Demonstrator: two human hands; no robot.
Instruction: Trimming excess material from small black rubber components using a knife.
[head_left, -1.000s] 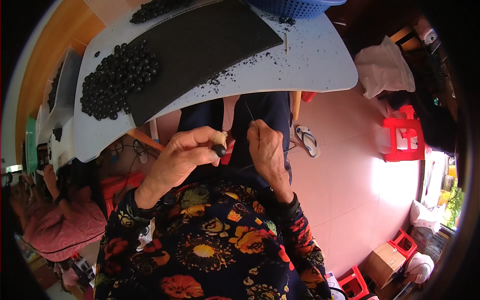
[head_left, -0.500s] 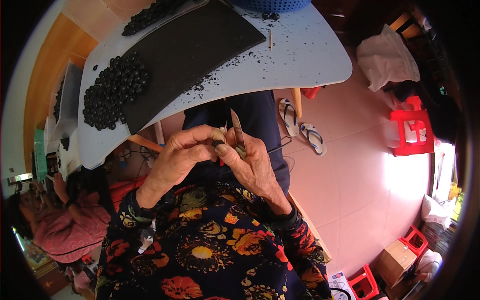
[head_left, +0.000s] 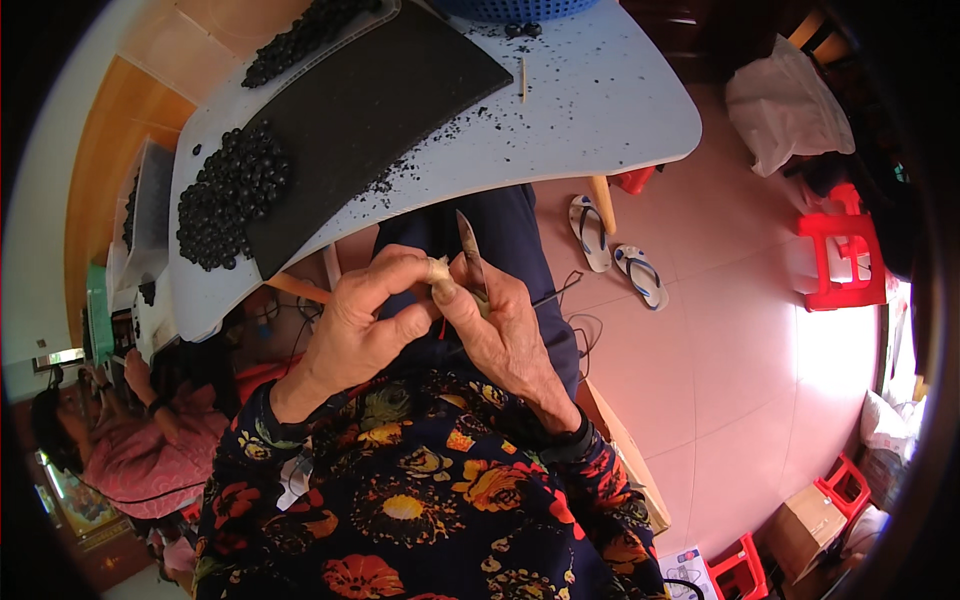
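Note:
My right hand [head_left: 492, 315] is closed round a small knife [head_left: 468, 240], its pointed blade standing up past the fingers toward the table. Close beside it, my left hand [head_left: 375, 312] is pinched, thumb and index finger drawn together toward the right thumb. A pale wrapping [head_left: 438, 269] shows at the left index fingertip. Whatever lies between the fingertips is hidden. Both hands are over my lap, in front of the table. On the table, a heap of small black round beads [head_left: 232, 190] lies beside and partly on a dark mat [head_left: 375, 115].
The pale table [head_left: 600, 110] carries black crumbs, a thin stick [head_left: 524, 80] and a blue basket [head_left: 520, 8]. More black pieces [head_left: 305, 40] sit at the far left. Flip-flops [head_left: 640, 277] and a red stool [head_left: 842, 262] stand right. Another person [head_left: 150, 450] sits at left.
The dark bead-like piece seen between my fingertips is no longer visible. My left thumb has dropped a little away from the index finger. The whole view has shifted slightly.

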